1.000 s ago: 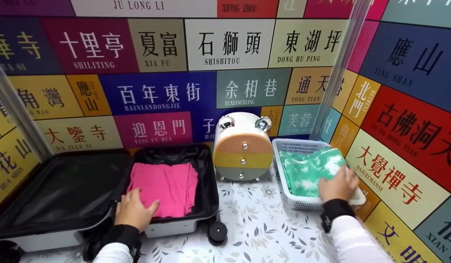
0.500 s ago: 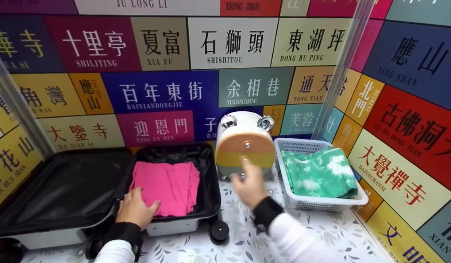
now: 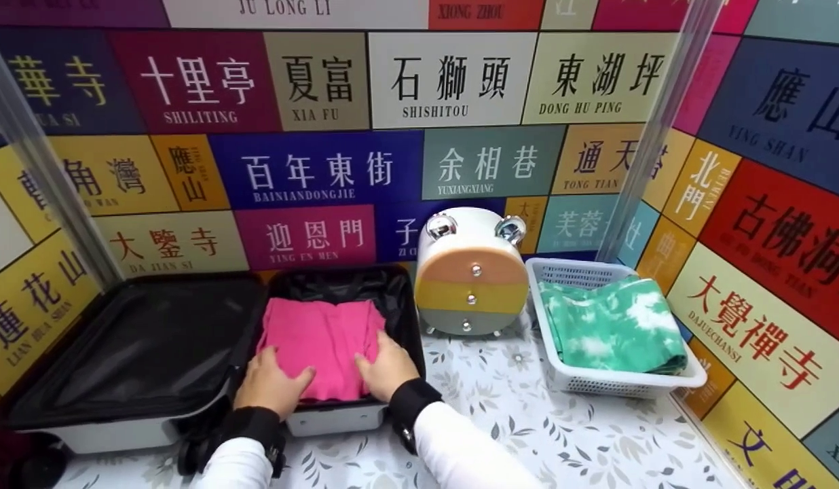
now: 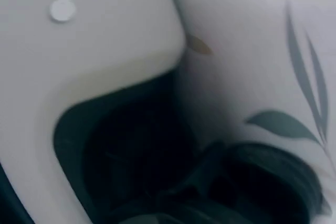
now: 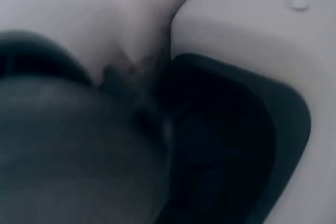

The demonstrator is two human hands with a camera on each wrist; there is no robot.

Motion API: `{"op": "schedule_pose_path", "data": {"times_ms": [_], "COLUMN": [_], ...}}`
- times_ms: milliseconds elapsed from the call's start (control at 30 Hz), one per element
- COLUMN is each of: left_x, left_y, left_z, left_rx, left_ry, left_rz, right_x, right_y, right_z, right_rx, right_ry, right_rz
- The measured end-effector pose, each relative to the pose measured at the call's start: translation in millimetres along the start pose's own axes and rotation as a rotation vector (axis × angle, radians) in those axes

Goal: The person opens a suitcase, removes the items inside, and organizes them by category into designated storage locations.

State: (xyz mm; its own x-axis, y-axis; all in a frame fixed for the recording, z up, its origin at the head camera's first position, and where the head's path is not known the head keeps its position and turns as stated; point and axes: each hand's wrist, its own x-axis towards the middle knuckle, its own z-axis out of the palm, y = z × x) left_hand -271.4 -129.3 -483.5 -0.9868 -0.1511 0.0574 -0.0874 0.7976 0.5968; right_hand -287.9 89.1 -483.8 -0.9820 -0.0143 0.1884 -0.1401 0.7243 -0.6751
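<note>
A folded pink garment (image 3: 321,333) lies in the right half of a black-lined suitcase (image 3: 399,299) spread open on the floor. My left hand (image 3: 271,386) rests at its left front corner, thumb spread over the cloth. At the right side, my right hand (image 3: 389,368) touches the cloth with fingers extended and thumb on top. The wrist views are dim and show neither hand; in the left one I see the suitcase shell (image 4: 105,40) and a dark wheel (image 4: 273,182), in the right one a shell corner (image 5: 247,30).
The black-covered suitcase half (image 3: 141,346) lies to the left. Right of the suitcase stands a round-fronted drawer box (image 3: 472,288) with silver knobs. A white basket (image 3: 596,384) holds a folded green-and-white tie-dye garment (image 3: 609,326). Lettered walls (image 3: 324,170) enclose the leaf-patterned floor (image 3: 501,421).
My right hand has left the green garment in the basket and crossed leftward to the pink garment's right side. My left hand stays at the left corner. The head view has shifted slightly left.
</note>
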Motion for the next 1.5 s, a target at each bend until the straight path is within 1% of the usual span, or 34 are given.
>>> {"op": "schedule_pose_path", "data": {"times_ms": [100, 200, 267, 367, 467, 600, 733, 900, 1100, 1200, 1300, 1400, 1500], "left_x": [1.6, 3.5, 4.3, 5.3, 6.2, 8.9, 10.7, 11.4, 11.6, 11.6, 12.3, 13.3, 14.1], "left_y": [2.9, 4.7, 5.7, 6.9, 6.9, 5.8, 3.8, 1.8, 0.8, 0.7, 0.4, 0.4, 0.5], "left_z": [-2.5, -4.2, -4.6, -4.1, -2.9, -1.1, 0.2, 1.9, 3.1, 3.4, 3.7, 3.4, 3.2], "left_rx": [-0.049, -0.076, -0.079, -0.064, -0.036, 0.004, 0.043, 0.075, 0.086, 0.103, 0.129, 0.164, 0.193], "left_ry": [-0.005, -0.003, -0.006, -0.013, -0.006, -0.008, -0.031, -0.049, -0.06, -0.098, -0.135, -0.154, -0.152], "left_rz": [-0.04, -0.079, -0.1, -0.118, -0.122, -0.12, -0.124, -0.134, -0.153, -0.164, -0.173, -0.167, -0.146], "right_x": [2.1, 2.2, 1.7, 1.2, 1.4, 2.0, 1.8, 1.7, 2.0, 2.8, 5.2, 7.7, 9.1], "right_y": [0.0, -1.9, -2.8, -3.7, -3.9, -4.3, -5.3, -6.9, -6.2, -4.3, -0.6, 2.4, 4.8], "right_z": [4.5, 5.1, 5.4, 5.8, 6.5, 5.9, 4.4, 2.9, 3.1, 4.4, 7.7, 10.4, 11.8], "right_rx": [-0.054, -0.11, -0.149, -0.187, -0.217, -0.232, -0.247, -0.281, -0.268, -0.27, -0.274, -0.26, -0.234], "right_ry": [-0.014, -0.07, -0.118, -0.181, -0.241, -0.287, -0.316, -0.346, -0.347, -0.358, -0.365, -0.36, -0.352], "right_rz": [0.04, 0.08, 0.105, 0.134, 0.154, 0.168, 0.145, 0.096, 0.091, 0.084, 0.059, 0.035, 0.02]}}
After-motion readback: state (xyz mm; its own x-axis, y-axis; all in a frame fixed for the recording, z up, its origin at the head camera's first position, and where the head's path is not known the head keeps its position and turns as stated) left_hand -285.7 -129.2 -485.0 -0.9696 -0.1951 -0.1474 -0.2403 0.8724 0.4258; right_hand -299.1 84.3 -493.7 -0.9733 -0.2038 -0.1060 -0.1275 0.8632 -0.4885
